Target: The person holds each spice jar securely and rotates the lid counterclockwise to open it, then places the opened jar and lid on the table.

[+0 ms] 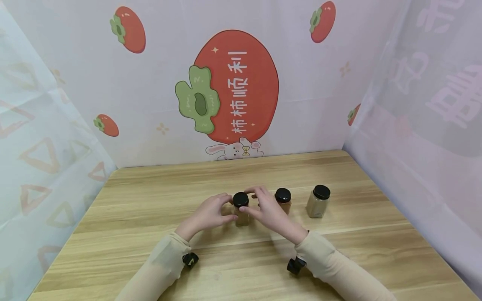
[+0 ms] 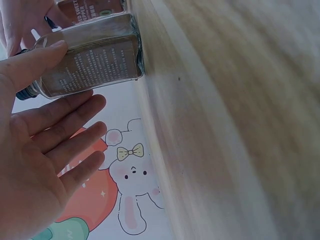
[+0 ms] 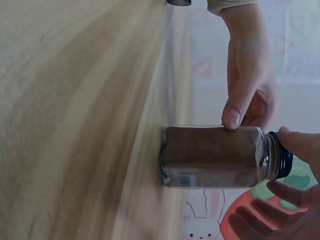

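A clear glass jar of brown powder with a black lid point(image 1: 241, 199) stands upright on the table between my hands. In the left wrist view, my left hand point(image 2: 45, 145) has its fingers straight and spread beside the jar point(image 2: 95, 65), with the thumb against the glass. My right hand point(image 1: 269, 211) is at the top of the jar. Its thumb and index finger pinch the black lid point(image 3: 284, 156), while the other fingers point(image 3: 250, 222) stand off it. The right wrist view shows the left thumb touching the jar's side point(image 3: 210, 157).
To the right stand a second black-lidded jar point(image 1: 283, 200) of reddish-brown powder, partly hidden by my right hand, and a third jar point(image 1: 318, 201) of pale powder. The wooden table point(image 1: 158, 192) ends at a printed cloth backdrop point(image 1: 158, 92), with cloth on both sides.
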`<action>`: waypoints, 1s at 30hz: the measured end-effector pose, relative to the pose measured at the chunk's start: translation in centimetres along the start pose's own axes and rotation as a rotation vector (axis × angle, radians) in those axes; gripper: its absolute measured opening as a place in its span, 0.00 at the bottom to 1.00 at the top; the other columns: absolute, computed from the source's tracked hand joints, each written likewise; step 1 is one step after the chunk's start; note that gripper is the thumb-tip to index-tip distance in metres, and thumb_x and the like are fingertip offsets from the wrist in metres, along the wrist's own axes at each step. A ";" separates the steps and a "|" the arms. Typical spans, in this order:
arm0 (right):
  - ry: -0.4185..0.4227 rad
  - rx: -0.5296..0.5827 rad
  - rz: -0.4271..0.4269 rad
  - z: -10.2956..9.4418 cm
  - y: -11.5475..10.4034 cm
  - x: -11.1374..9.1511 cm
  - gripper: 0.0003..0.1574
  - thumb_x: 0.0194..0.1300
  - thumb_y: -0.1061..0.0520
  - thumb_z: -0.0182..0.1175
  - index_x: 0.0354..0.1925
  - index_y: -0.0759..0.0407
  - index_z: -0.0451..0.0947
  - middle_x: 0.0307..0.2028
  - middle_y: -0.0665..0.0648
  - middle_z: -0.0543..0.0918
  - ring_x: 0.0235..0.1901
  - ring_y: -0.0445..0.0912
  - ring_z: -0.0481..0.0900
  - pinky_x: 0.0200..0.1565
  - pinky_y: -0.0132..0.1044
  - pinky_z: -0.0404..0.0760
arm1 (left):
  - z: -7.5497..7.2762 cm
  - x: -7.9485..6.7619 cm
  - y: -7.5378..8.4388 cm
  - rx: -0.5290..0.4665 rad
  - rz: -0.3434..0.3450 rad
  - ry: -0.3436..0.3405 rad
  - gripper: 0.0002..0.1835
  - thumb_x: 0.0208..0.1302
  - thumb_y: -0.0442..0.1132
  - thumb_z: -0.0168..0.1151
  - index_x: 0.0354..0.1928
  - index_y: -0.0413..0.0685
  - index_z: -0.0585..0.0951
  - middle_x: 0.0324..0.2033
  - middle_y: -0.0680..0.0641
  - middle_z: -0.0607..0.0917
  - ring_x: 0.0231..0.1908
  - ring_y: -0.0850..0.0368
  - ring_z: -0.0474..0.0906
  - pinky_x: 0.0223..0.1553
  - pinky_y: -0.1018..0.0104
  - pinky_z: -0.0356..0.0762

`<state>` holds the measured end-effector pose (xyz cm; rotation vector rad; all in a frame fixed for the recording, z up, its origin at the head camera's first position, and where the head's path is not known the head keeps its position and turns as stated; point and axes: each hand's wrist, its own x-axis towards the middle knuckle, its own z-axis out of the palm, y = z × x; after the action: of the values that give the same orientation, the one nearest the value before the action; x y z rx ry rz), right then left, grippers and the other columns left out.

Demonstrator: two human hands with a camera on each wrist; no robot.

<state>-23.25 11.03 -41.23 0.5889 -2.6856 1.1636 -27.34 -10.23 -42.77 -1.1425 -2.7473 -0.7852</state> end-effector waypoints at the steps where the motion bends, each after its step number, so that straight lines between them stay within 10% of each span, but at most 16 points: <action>1: 0.007 -0.001 0.004 0.1 -0.1 0.0 0.34 0.58 0.45 0.66 0.58 0.57 0.70 0.54 0.58 0.73 0.55 0.56 0.74 0.49 0.44 0.78 | 0.0 0.0 0.0 0.001 0.001 0.001 0.20 0.52 0.48 0.71 0.46 0.50 0.80 0.42 0.50 0.84 0.47 0.49 0.80 0.52 0.55 0.75; 30: 0.024 0.048 -0.022 0.0 -0.5 0.5 0.27 0.60 0.50 0.65 0.56 0.56 0.73 0.53 0.58 0.75 0.54 0.55 0.75 0.48 0.48 0.80 | -0.1 0.0 0.1 0.011 0.015 0.000 0.21 0.52 0.49 0.70 0.47 0.49 0.79 0.41 0.48 0.84 0.46 0.49 0.81 0.51 0.54 0.76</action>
<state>-23.54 10.56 -40.79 0.6062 -2.6306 1.2249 -27.31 -10.26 -42.61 -1.1592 -2.7366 -0.7673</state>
